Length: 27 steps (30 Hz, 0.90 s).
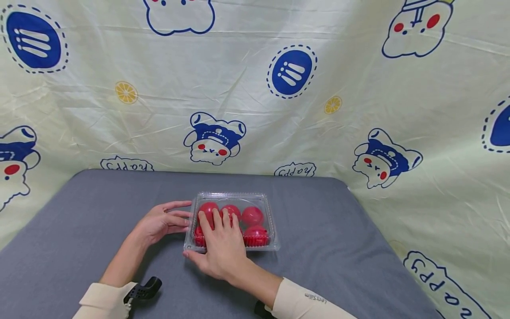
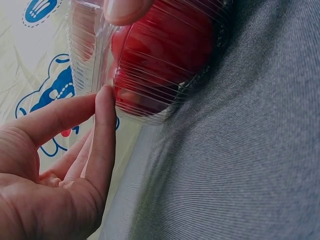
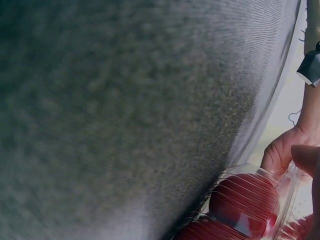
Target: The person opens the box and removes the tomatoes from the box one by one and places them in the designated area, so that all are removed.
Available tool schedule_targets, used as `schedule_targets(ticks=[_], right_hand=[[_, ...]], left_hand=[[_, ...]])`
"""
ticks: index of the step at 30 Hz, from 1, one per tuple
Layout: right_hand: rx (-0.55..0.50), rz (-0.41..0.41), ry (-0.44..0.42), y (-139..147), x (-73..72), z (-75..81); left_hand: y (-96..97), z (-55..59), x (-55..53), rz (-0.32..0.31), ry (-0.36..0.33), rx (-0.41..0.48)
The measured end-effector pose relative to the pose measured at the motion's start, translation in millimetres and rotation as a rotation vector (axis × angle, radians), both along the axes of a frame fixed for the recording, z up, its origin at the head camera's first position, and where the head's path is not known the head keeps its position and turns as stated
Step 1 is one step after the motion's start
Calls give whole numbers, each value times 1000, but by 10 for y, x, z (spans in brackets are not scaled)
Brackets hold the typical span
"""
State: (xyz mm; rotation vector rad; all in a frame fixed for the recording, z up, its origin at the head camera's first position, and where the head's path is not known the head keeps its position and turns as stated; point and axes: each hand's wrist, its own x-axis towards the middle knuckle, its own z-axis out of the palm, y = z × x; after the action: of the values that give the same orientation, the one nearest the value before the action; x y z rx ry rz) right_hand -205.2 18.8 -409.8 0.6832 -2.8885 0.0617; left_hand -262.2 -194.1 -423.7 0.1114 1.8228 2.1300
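A clear plastic clamshell box (image 1: 272, 230) holding several round red fruits (image 1: 253, 215) sits on the grey-covered table; their exact kind is unclear. My right hand (image 1: 224, 248) lies across the lid with spread fingers, its thumb by the near left corner. At the box's left side, my left hand (image 1: 161, 221) touches the rim with extended fingers. In the left wrist view, two fingertips of the left hand (image 2: 65, 165) meet beside the rim seam, and the right thumb (image 2: 127, 10) rests above them. Part of the fruit is hidden under the right hand.
The grey cloth (image 1: 338, 248) covers the table and has soft wrinkles on the right. Behind it hangs a pale printed curtain (image 1: 247, 88) that also runs along the right side. Black straps (image 1: 143, 290) are worn near the wrists.
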Motion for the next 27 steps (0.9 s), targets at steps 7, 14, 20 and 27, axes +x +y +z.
schedule_targets(ticks=[7, 14, 20, 27], right_hand=[[-3, 7, -4, -7, 5, -28], [24, -2, 18, -9, 13, -44], [40, 11, 34, -10, 13, -47], [66, 28, 56, -10, 22, -62]], left_hand=[[3, -9, 6, 7, -2, -1], [10, -1, 2, 4, 12, -14], [5, -17, -4, 0, 15, -12], [30, -26, -8, 6, 15, -13]])
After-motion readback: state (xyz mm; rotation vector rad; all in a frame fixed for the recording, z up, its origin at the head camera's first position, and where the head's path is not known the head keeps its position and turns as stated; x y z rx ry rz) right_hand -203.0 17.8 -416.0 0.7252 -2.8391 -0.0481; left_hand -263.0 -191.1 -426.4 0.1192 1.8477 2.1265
